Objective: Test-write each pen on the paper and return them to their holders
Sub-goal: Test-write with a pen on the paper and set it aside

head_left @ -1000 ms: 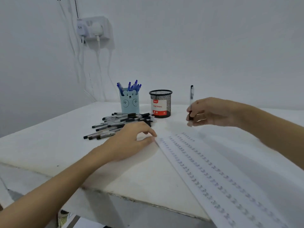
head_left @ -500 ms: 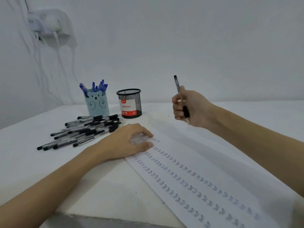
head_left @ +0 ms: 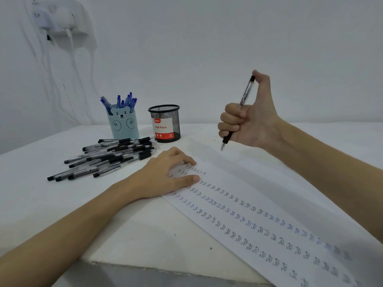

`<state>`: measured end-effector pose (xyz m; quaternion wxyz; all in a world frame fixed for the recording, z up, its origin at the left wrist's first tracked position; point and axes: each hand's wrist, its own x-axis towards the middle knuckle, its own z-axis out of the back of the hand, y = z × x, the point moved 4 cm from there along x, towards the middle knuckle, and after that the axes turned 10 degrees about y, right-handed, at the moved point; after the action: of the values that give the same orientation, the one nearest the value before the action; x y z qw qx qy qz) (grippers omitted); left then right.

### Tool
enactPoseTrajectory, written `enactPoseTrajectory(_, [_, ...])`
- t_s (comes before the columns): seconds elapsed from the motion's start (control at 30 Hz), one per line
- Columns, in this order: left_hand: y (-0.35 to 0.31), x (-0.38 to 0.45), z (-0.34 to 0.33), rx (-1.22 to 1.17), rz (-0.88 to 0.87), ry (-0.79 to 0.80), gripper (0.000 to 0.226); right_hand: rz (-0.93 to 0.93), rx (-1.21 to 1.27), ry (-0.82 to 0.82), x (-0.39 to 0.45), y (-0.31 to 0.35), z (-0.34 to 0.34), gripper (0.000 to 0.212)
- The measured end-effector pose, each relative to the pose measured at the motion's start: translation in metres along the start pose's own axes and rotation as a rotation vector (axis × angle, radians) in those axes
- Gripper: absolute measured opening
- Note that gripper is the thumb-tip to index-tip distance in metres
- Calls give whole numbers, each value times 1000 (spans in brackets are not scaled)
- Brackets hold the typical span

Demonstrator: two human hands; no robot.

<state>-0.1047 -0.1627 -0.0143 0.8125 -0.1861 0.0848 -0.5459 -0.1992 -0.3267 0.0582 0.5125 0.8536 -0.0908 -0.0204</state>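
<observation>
Wall socket (head_left: pixel 60 19) with plugs and trailing cables at upper left. On the bench (head_left: pixel 31 204), a loose pile of black pens (head_left: pixel 107 156), tips mixed, some overlapping; just behind it a bear cup (head_left: pixel 124 123) holding blue pens (head_left: pixel 122 100), and beside that a black mesh cup (head_left: pixel 165 123) labelled "Ball Pens", contents not visible from this angle. Left hand (head_left: pixel 165 177) lies flat, fingers spread and relaxed, pressing the near corner of the paper (head_left: pixel 259 193), which runs off to the lower right and carries three rows of repeated marks. Right hand (head_left: pixel 248 119) is raised well above the sheet, fingers curled round a black pen (head_left: pixel 238 114) held tip-down, thumb on the top button. Judgement: pen is being clicked ready for its test mark; the large pile suggests much of the job remains. Risks: if the tip is not fully out, the stroke will leave no ink and a good pen could be misjudged. If the left hand lifts, the sheet may slide under the stroke. The fist grip must change to a writing grip; a fumble there could drop the pen into the pile and lose track of it. Returning it to the wrong cup is also possible.
</observation>
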Motion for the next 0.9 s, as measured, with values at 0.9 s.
enactPoseTrajectory(0.9, [20,6,1,47,44,9,63,-8,-600,-56,17,-53,4,69])
